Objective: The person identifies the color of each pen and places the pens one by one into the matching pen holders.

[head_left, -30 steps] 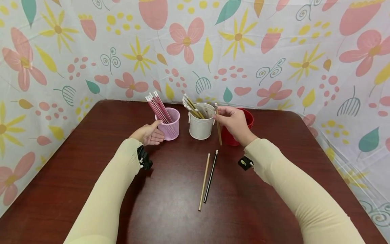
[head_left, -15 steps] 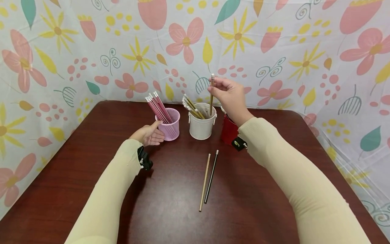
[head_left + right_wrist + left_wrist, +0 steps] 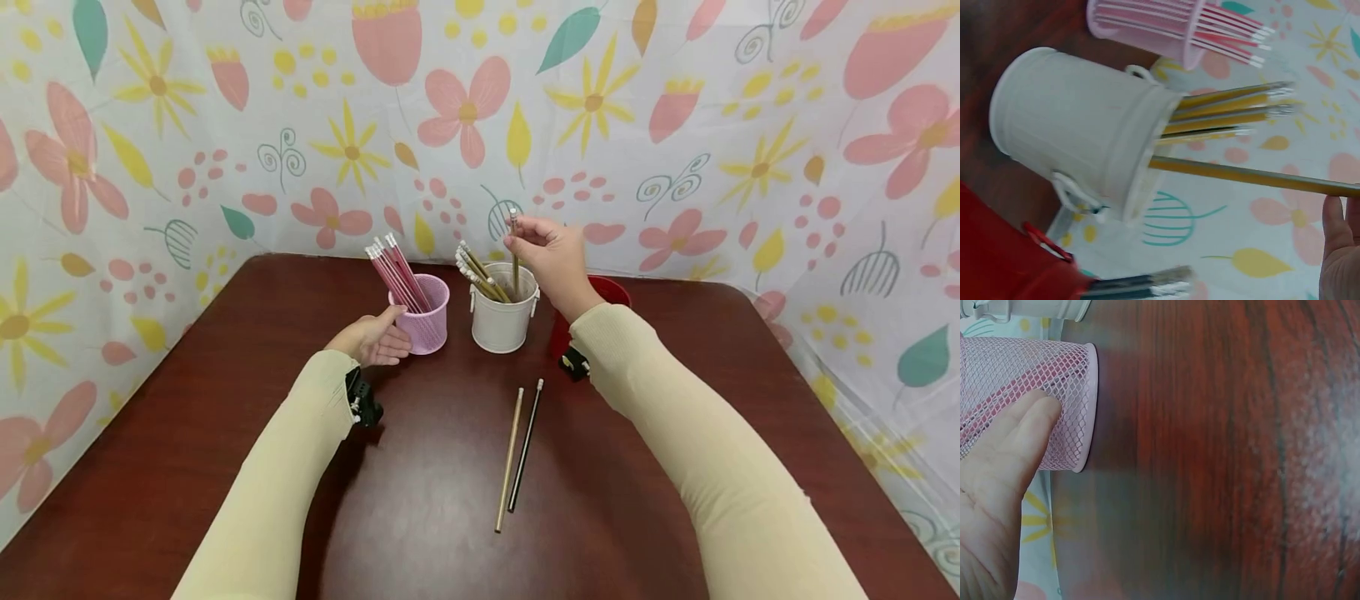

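Note:
My right hand (image 3: pixel 551 254) pinches a gold pencil (image 3: pixel 515 275) near its eraser end. The pencil stands nearly upright, its lower end inside the white bucket (image 3: pixel 499 325). Several more gold pencils (image 3: pixel 480 275) lean in that bucket, erasers up. My left hand (image 3: pixel 371 337) touches the pink mesh cup (image 3: pixel 429 329), with its thumb at the rim and its fingers straight along the side. Several pink pencils (image 3: pixel 393 271) lean in the cup. In the left wrist view, the fingertips (image 3: pixel 1047 409) lie against the mesh (image 3: pixel 1072 437).
Behind my right wrist, a red bucket (image 3: pixel 611 289) is partly hidden; dark pencils (image 3: pixel 1125 286) stick out of it in the right wrist view. A gold pencil (image 3: pixel 510 458) and a black pencil (image 3: pixel 527 446) lie on the brown table (image 3: pixel 420 500). Patterned cloth (image 3: pixel 465 192) hangs behind.
My right hand has brought the gold pencil from beside the red bucket up over the white bucket, then lowered it in. My left hand stays at the pink cup. The head view has shifted slightly.

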Available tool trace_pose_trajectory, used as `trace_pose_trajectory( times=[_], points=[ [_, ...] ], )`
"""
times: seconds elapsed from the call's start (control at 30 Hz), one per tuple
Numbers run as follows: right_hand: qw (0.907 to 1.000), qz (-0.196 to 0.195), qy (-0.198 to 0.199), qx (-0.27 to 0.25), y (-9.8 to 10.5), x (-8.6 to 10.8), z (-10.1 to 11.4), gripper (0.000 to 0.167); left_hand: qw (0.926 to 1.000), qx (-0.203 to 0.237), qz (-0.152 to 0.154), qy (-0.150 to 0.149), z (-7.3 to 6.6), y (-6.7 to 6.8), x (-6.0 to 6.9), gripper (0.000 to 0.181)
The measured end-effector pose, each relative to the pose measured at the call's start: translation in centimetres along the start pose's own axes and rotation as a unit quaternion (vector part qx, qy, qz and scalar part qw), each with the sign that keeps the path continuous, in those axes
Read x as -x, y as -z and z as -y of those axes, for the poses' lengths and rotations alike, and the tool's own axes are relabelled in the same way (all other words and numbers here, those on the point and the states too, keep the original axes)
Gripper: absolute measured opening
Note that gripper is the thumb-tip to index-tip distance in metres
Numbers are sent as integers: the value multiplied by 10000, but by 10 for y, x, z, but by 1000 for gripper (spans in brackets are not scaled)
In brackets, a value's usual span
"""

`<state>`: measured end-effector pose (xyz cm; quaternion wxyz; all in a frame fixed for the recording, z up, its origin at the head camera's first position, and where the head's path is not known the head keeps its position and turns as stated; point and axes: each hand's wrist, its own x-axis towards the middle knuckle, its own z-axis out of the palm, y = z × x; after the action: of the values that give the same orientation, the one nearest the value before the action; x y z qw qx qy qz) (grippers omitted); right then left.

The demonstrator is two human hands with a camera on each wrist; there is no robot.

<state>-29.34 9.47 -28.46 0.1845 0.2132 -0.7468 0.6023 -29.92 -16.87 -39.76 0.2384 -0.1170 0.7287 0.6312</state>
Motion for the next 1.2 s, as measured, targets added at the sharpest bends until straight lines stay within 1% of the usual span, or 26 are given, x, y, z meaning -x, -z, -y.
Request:
trace_pose_trajectory(
  times=[0.1,0.3,0.47,0.6,0.7,0.8,0.97,1.2],
  points=[
    [9994,35,-284,176,-1,2,-11,25,10000,-43,-9,-28,0,0,-1,70],
    [9970,200,-478,574,-5,5,-32,22,9999,-112,-37,-84,-3,1,1,70],
    [9914,404,-649,1064,-6,11,-47,19,9999,-103,-65,-32,-4,1,1,68],
    [9853,560,-814,1394,-10,16,-54,17,9999,-64,-118,-13,-3,1,0,67],
    [9826,704,-952,1432,-14,18,-57,17,9999,-50,-134,1,-2,1,0,67],
    [9809,768,-986,1488,-17,18,-60,18,9999,-72,-121,-5,-3,1,1,67],
    [9792,734,-923,1649,-20,19,-63,18,9999,-67,-123,-28,-4,1,1,68],
    [9749,707,-1228,1720,-19,20,-68,16,9998,-102,-156,-75,0,1,1,68]
  ],
)
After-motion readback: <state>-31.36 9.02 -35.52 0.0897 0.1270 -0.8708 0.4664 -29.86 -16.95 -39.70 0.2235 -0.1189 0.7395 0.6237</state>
